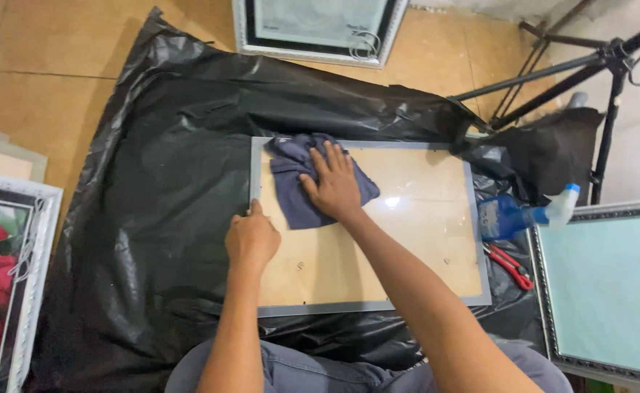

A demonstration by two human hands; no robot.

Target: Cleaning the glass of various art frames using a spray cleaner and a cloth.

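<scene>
Kneeling on the floor (50, 87), leaning over a grey-edged frame (369, 224) laid flat on a black plastic sheet (152, 218), likely there to keep the frame off the bare boards. Right hand (334, 191) pressed flat, fingers spread, on a dark blue cloth (294, 200) bunched over the frame's upper left part; open palm, no closed grip, pinning the cloth down against the shiny pane (422, 218). Left hand (251, 240) curled at the frame's left edge, thumb toward the rim, seemingly bracing it against sliding; hard to tell whether the fingers actually clasp the edge. Just off the frame's right side, a blue spray bottle (520, 215) on its side, with red-handled pliers (509, 263) beside it, both within easy reach. More frames around: an ornate white one (40, 240) far left, a dark one (603, 284) right, another (316, 29) up top. Black tripod (589, 65) standing at upper right.
</scene>
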